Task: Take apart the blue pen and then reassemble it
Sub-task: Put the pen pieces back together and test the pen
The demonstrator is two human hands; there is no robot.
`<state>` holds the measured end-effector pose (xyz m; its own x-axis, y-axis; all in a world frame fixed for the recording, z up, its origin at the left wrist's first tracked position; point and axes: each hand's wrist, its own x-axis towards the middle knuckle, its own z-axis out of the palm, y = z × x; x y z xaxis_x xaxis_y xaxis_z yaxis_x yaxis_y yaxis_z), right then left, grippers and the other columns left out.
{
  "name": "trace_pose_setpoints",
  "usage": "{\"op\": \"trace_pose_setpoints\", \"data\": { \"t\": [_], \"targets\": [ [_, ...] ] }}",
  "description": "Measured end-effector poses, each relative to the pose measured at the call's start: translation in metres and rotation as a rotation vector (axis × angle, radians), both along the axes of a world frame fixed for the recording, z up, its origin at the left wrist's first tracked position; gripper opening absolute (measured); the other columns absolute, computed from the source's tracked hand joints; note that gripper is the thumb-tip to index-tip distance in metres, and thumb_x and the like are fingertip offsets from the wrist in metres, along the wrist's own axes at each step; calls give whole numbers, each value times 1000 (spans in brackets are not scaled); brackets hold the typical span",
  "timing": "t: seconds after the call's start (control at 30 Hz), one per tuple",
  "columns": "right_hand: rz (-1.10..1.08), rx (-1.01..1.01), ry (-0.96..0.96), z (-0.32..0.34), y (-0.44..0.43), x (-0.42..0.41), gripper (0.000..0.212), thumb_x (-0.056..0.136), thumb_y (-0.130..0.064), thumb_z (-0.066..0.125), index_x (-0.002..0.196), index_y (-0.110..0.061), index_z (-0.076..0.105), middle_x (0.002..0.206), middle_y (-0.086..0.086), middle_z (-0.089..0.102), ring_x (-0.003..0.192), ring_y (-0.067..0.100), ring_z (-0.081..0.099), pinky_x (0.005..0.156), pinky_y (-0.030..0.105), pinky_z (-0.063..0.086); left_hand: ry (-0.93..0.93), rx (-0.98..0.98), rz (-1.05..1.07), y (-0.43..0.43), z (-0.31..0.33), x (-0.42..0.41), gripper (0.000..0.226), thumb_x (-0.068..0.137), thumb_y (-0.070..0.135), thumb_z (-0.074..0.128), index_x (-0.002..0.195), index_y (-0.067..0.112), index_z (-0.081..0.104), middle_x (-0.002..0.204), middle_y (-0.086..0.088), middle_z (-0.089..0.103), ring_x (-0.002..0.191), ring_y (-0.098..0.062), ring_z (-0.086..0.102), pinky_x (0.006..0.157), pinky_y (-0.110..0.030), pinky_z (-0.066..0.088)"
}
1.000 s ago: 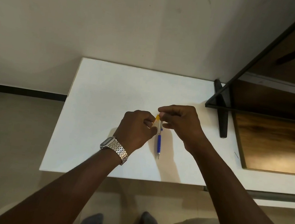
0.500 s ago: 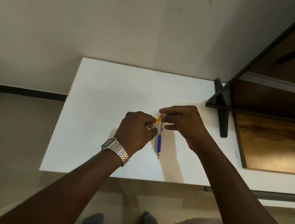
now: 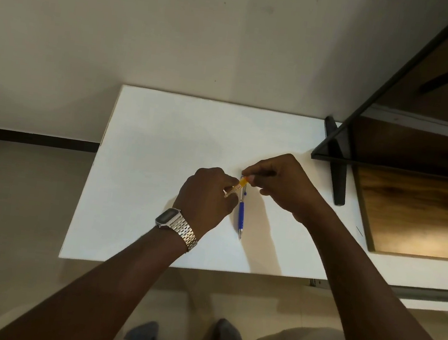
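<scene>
Pinching orange-tipped clear piece (image 3: 236, 187): left hand (image 3: 208, 199), fingers curled | right hand (image 3: 280, 182) pinches its 1 o'clock end | blue pen (image 3: 241, 214) on white table (image 3: 164, 140), tip toward 6 o'clock

White table (image 3: 164, 140): your left hand (image 3: 208, 196), metal watch (image 3: 179, 225) on its wrist, pinches a clear tube with an orange end (image 3: 239, 186). Your right hand (image 3: 283, 182), at 3 o'clock of it, grips the blue pen (image 3: 241, 214) by its top, tip toward 6 o'clock.
</scene>
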<state>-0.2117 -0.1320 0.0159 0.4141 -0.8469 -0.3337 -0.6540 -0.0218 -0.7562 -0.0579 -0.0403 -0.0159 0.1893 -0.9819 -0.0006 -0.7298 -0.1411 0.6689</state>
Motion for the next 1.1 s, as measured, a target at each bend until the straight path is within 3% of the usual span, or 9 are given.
{"op": "trace_pose_setpoints", "data": {
  "t": [0.2, 0.37, 0.53, 0.67, 0.77, 0.93, 1.0, 1.1],
  "targets": [
    [92, -64, 102, 1, -1, 1, 21, 94, -3, 72, 113, -5, 81, 113, 11, 79, 98, 19, 69, 86, 28, 53, -32, 25, -18, 1, -2, 0, 24, 86, 33, 72, 107, 25, 81, 98, 1, 79, 83, -21, 71, 71, -30, 54],
    [162, -114, 171, 2, -4, 0, 20, 92, -2, 73, 109, -5, 82, 108, 11, 80, 91, 15, 66, 82, 25, 48, -46, 7, -26, 1, -2, -1, 23, 86, 34, 71, 106, 27, 81, 97, 2, 79, 83, -21, 71, 71, -32, 55],
    [163, -109, 161, 0, -3, -1, 20, 91, -1, 74, 109, -6, 82, 106, 9, 80, 89, 14, 67, 80, 21, 49, -52, 11, -37, 2, -1, -3, 24, 87, 35, 71, 106, 27, 80, 98, 3, 79, 83, -20, 71, 70, -31, 54],
    [117, -159, 116, -5, -2, 1, 22, 90, -5, 77, 111, -10, 80, 96, 2, 77, 79, 3, 67, 74, 13, 49, -41, 14, -7, 2, -1, -1, 19, 83, 35, 74, 95, 24, 83, 87, 2, 79, 76, -21, 70, 66, -28, 50],
    [-6, -153, -24, -11, 3, 5, 27, 89, -5, 77, 116, -12, 78, 99, 4, 81, 88, 10, 74, 82, 21, 58, 26, 63, 54, 0, -1, 7, 16, 80, 33, 76, 81, 17, 81, 70, -2, 76, 66, -23, 67, 64, -30, 54],
    [-194, -174, -87, -26, 7, 2, 30, 92, -1, 68, 119, -9, 76, 100, 9, 81, 96, 18, 76, 97, 35, 59, 87, 219, 102, -3, -9, 30, 38, 80, 24, 77, 47, 15, 60, 43, 2, 52, 49, -18, 51, 56, -24, 34],
    [-235, -157, -92, -28, 4, -3, 26, 90, -1, 68, 113, -8, 78, 96, 10, 81, 92, 20, 76, 94, 40, 60, 52, 277, 118, -4, -12, 32, 45, 79, 23, 78, 44, 19, 49, 46, -2, 48, 56, -29, 53, 57, -25, 33],
    [-233, -153, -44, -33, 5, -7, 22, 87, -3, 69, 105, -9, 80, 93, 9, 80, 90, 23, 75, 90, 40, 60, 24, 311, 138, -7, -15, 30, 24, 78, 24, 78, 63, 11, 64, 68, -15, 63, 78, -38, 66, 61, -29, 37]
  ]
}}
